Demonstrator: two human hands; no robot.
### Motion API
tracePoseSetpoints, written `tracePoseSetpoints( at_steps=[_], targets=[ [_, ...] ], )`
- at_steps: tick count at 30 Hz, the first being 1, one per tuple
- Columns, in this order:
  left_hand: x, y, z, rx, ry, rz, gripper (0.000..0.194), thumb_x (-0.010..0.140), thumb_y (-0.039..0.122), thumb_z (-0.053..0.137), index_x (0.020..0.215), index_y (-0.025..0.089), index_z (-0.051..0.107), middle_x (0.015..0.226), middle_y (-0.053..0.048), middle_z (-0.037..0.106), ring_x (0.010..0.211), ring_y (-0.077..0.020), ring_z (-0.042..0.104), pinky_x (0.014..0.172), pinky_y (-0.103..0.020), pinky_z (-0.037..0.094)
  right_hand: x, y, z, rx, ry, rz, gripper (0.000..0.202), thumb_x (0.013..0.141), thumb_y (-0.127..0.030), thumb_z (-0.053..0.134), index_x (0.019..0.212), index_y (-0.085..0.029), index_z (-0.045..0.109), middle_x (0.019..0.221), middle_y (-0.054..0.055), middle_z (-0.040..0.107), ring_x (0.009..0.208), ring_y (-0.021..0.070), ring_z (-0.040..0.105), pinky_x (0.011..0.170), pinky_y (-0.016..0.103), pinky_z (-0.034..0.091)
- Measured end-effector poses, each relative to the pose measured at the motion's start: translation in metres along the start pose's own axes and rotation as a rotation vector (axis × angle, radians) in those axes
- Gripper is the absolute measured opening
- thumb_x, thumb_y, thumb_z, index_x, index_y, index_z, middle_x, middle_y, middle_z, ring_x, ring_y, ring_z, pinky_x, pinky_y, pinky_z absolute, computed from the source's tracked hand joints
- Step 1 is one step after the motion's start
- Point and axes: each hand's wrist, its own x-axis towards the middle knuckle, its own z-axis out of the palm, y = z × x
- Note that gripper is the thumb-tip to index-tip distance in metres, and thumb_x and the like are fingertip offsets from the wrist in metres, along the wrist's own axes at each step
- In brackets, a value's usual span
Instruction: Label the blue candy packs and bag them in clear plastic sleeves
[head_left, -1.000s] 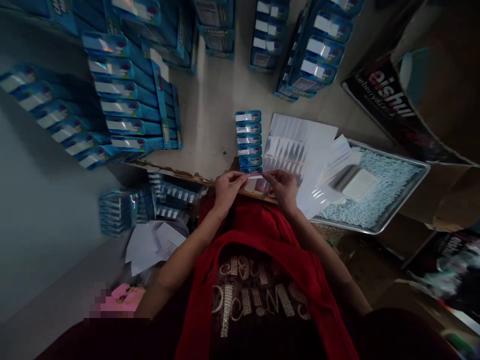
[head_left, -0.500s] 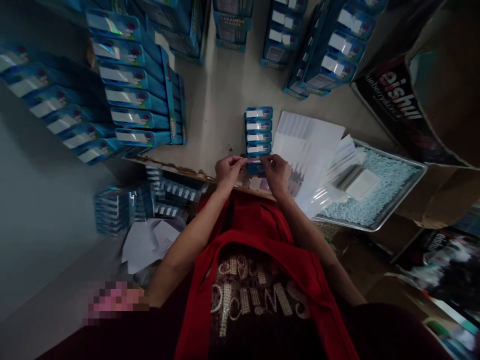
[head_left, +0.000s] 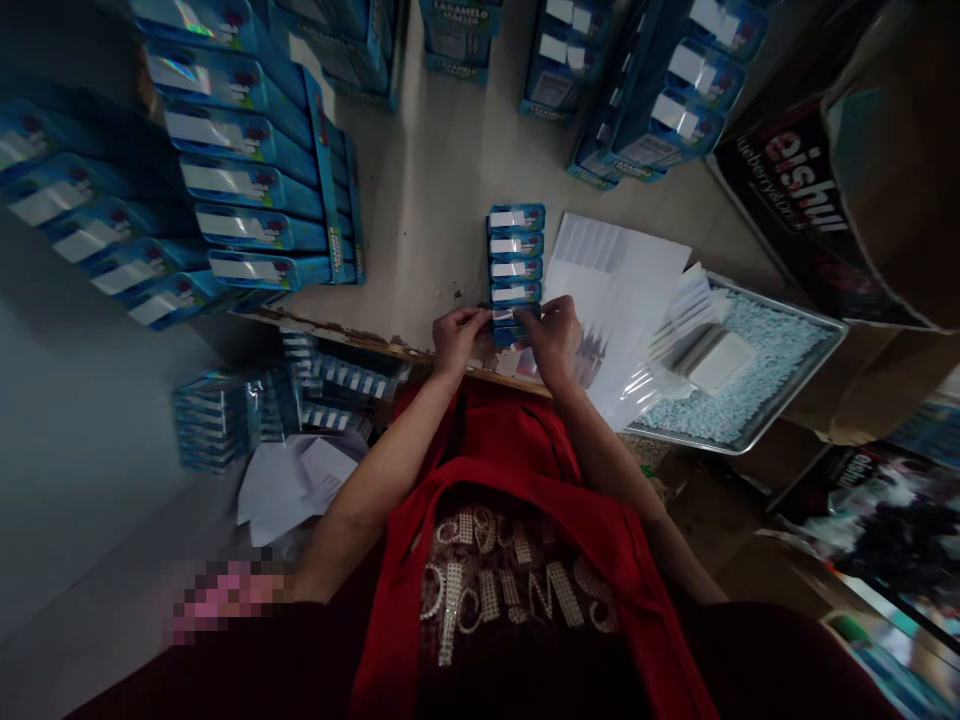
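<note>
A short row of small blue boxes (head_left: 516,270) stands near the table's front edge, most with a white label on the end facing up. On the nearest part of the row lies a white label (head_left: 503,315). My left hand (head_left: 456,338) pinches at its left end, thumb and forefinger together. From the right, my right hand (head_left: 556,338) curls in, its fingertips pressing the label's right end and covering part of the box. Beside that hand lie white label sheets (head_left: 607,300), partly under a fanned pile of strips (head_left: 686,310).
A metal tray (head_left: 795,400) of small pale-blue pieces sits at right, a white block (head_left: 716,360) on it. Blue box stacks (head_left: 255,180) fill the left and back. An open carton (head_left: 802,180) stands at far right. Below the table's left edge are more blue boxes (head_left: 214,415) and papers (head_left: 292,485).
The white strip that was stretched between both hands now lies against a box in the row. My right fingers have come inward over the box. The view has shifted slightly.
</note>
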Motion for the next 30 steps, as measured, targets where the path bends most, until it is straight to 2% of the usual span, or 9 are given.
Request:
tracePoseSetpoints(
  at_steps=[6,9,11,13,16,18,21,25,30],
  targets=[
    [0.008,-0.009,0.011,-0.205,0.062,-0.197,0.032,0.084,0.028,0.084,0.112,0.019,0.073,0.093,-0.001,0.080,0.078,-0.0124,0.074,0.079,-0.024,0.060,0.006,0.007,-0.007,0.298,-0.093,0.057,0.046,0.083,-0.060,0.084,0.099,-0.025,0.057,0.070,-0.005,0.062,0.074,0.0212,0.069,0.067,0.032,0.053],
    [-0.008,0.002,0.002,0.002,0.190,-0.006,0.022,0.090,0.034,0.080,0.105,0.020,0.072,0.091,-0.001,0.078,0.076,-0.0123,0.071,0.074,-0.022,0.057,-0.002,-0.001,-0.023,0.529,-0.133,0.071,0.047,0.084,-0.063,0.082,0.094,-0.027,0.053,0.070,-0.006,0.059,0.070,0.0181,0.067,0.063,0.031,0.056],
    [-0.029,0.012,-0.007,0.113,0.192,0.149,0.022,0.095,0.042,0.076,0.101,0.022,0.073,0.089,-0.001,0.077,0.079,-0.0135,0.071,0.075,-0.022,0.056,-0.008,-0.009,-0.034,0.674,-0.155,0.079,0.050,0.081,-0.065,0.083,0.091,-0.028,0.052,0.071,-0.006,0.059,0.067,0.0156,0.065,0.061,0.030,0.058],
    [-0.052,0.022,-0.011,0.125,0.053,0.168,0.029,0.095,0.051,0.077,0.100,0.022,0.075,0.087,-0.002,0.077,0.078,-0.0149,0.072,0.076,-0.024,0.057,-0.014,-0.016,-0.041,0.759,-0.197,0.091,0.053,0.079,-0.067,0.085,0.090,-0.028,0.052,0.072,-0.006,0.060,0.066,0.0144,0.065,0.060,0.029,0.060],
    [-0.074,0.030,-0.006,-0.010,-0.232,-0.043,0.050,0.080,0.060,0.090,0.108,0.020,0.077,0.091,-0.005,0.079,0.072,-0.0159,0.072,0.070,-0.028,0.059,-0.021,-0.026,-0.044,0.803,-0.274,0.091,0.057,0.078,-0.071,0.085,0.092,-0.028,0.050,0.075,-0.005,0.063,0.068,0.0145,0.067,0.063,0.031,0.064],
    [-0.078,0.030,0.000,-0.123,-0.308,-0.160,0.061,0.067,0.059,0.099,0.108,0.019,0.077,0.092,-0.005,0.079,0.071,-0.0153,0.071,0.069,-0.028,0.060,-0.026,-0.029,-0.043,0.815,-0.309,0.080,0.059,0.079,-0.073,0.084,0.094,-0.028,0.050,0.078,-0.004,0.066,0.069,0.0150,0.069,0.063,0.031,0.064],
    [-0.073,0.023,0.003,-0.219,-0.262,-0.160,0.057,0.059,0.058,0.102,0.088,0.018,0.072,0.081,-0.001,0.074,0.069,-0.0125,0.068,0.068,-0.026,0.060,-0.031,-0.025,-0.043,0.826,-0.349,0.068,0.058,0.078,-0.072,0.086,0.097,-0.028,0.052,0.078,-0.004,0.069,0.067,0.0147,0.070,0.063,0.030,0.060],
    [-0.071,0.012,-0.012,-0.135,-0.179,-0.080,0.050,0.063,0.056,0.099,0.080,0.018,0.072,0.070,0.002,0.070,0.062,-0.0108,0.063,0.064,-0.024,0.056,-0.040,-0.007,-0.044,0.808,-0.389,0.018,0.058,0.064,-0.051,0.100,0.100,-0.027,0.061,0.073,-0.007,0.071,0.068,0.0149,0.071,0.069,0.029,0.058],
    [-0.071,0.005,-0.028,0.068,-0.086,0.020,0.035,0.073,0.049,0.092,0.081,0.019,0.076,0.071,0.001,0.073,0.064,-0.0137,0.065,0.064,-0.025,0.053,-0.050,0.009,-0.033,0.645,-0.234,0.057,0.041,0.068,-0.038,0.095,0.096,-0.025,0.068,0.073,-0.004,0.077,0.072,0.0191,0.075,0.069,0.031,0.056]
  ],
)
